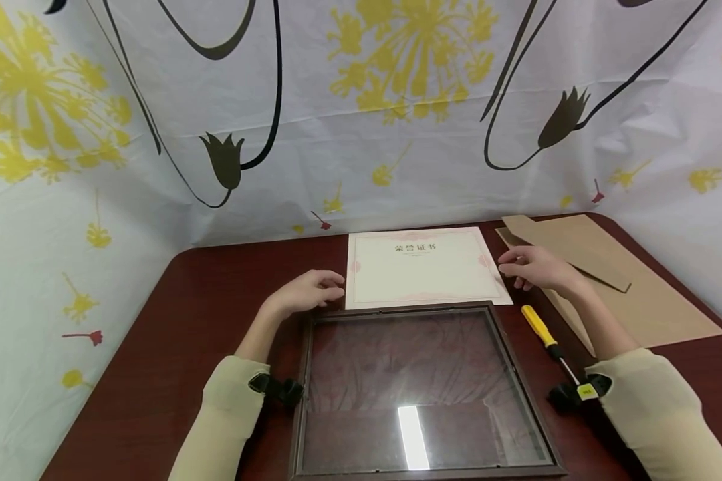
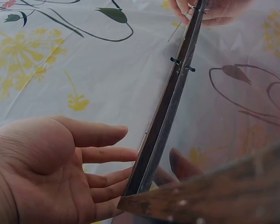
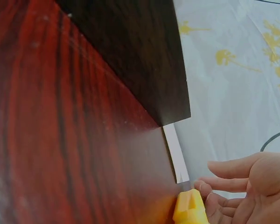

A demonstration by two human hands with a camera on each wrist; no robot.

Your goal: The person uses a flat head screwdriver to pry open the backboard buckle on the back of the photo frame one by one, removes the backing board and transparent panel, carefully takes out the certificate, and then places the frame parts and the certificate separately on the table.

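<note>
A cream certificate (image 1: 424,277) with a pink border lies flat at the back of the table. My left hand (image 1: 310,291) hovers beside its left edge, fingers loosely bent and holding nothing. At the right edge is my right hand (image 1: 535,267), thumb and fingers relaxed, also without anything in them. Whether either hand's fingertips touch the paper, I cannot tell. In front of the certificate lies a dark picture frame (image 1: 403,310) with a clear pane. The left wrist view has the left hand (image 2: 51,172) near the frame's corner.
Right of the frame lies a screwdriver (image 1: 538,325) with a yellow and black handle. A brown backing board (image 1: 656,307) with a stand flap (image 1: 568,250) lies at the right, under the right forearm. A patterned cloth (image 1: 349,153) hangs behind the dark red table (image 1: 216,314).
</note>
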